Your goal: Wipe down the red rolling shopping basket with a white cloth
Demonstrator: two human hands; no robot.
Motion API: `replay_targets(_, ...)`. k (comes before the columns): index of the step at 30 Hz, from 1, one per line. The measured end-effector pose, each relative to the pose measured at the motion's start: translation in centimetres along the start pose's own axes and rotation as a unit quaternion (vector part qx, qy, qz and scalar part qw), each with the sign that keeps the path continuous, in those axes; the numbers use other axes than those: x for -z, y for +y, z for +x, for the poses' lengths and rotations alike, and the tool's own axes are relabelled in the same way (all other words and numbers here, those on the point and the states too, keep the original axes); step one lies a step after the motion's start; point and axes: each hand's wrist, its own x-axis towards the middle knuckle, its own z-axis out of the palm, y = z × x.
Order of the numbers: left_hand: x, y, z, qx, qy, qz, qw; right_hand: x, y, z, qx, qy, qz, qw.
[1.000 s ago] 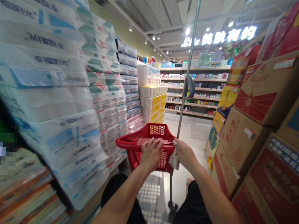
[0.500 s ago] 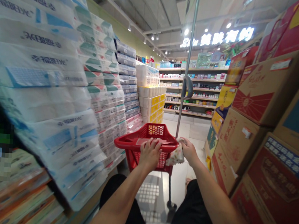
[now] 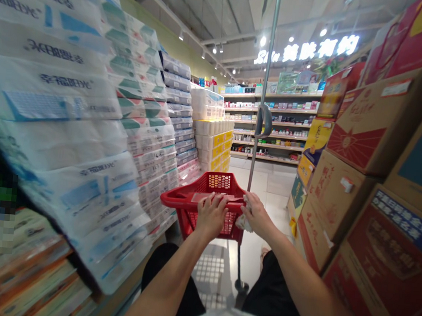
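A red plastic shopping cart [image 3: 179,215] is in front of me, its rim-like handle turned my way. My left hand [image 3: 210,217] curls over the middle of that handle. At the handle's right end, my right hand [image 3: 256,215] is closed on a crumpled, pale patterned cloth [image 3: 242,224], which is pressed against the red plastic. Part of the cloth is hidden behind my fingers. A thin metal pole [image 3: 266,74] with a grey hook-like loop [image 3: 264,121] rises at the cart's right side.
Stacked tissue packs [image 3: 64,112] form a tall wall on the left, with toilet roll packs [image 3: 212,143] farther on. Cardboard cartons [image 3: 363,121] line the right side. Shelves of small goods [image 3: 280,119] stand across the far end, beyond the pale tiled floor [image 3: 264,179].
My right hand has moved left with the cloth, from just beside the cart onto its handle's right end. The left hand stays on the handle.
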Motion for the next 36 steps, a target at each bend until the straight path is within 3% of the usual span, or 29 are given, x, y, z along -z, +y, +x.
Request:
replay_targets(7, -0.1, 0.2, 0.0, 0.002, 0.003, 0.003, 1.0, -0.3, -1.3, -1.3, 0.124, -0.036, -0.038, 0.991)
replay_targets(12, 0.0, 0.2, -0.1, 0.0, 0.006, 0.002, 1.0, -1.1, -2.4, -1.8, 0.129, 0.019, -0.069, 0.989)
replay_targets(16, -0.1, 0.1, -0.1, 0.0, 0.01, -0.008, 1.0, -1.6, -2.5, -1.8, 0.177, -0.017, -0.099, 0.979)
replay_targets(20, -0.2, 0.1, -0.1, -0.001, 0.007, -0.009, 1.0, -2.0, -2.4, -1.6, 0.136, 0.016, -0.112, 0.984)
replay_targets(25, -0.2, -0.1, -0.2, -0.009, -0.002, -0.013, 1.0, -2.4, -2.4, -1.3, 0.201, -0.011, -0.104, 0.974)
replay_targets(30, -0.3, 0.0, -0.1, -0.003, 0.008, -0.01, 1.0, -2.2, -2.8, -0.7, 0.123, 0.009, -0.09, 0.988)
replay_targets(34, -0.4, -0.1, -0.1, -0.009, 0.0, -0.013, 1.0, -1.8, -3.1, -0.5, 0.174, -0.042, -0.093, 0.979)
replay_targets(36, -0.4, -0.1, -0.2, -0.007, 0.002, -0.012, 1.0, -1.4, -3.1, -0.4, 0.159, -0.053, -0.083, 0.982)
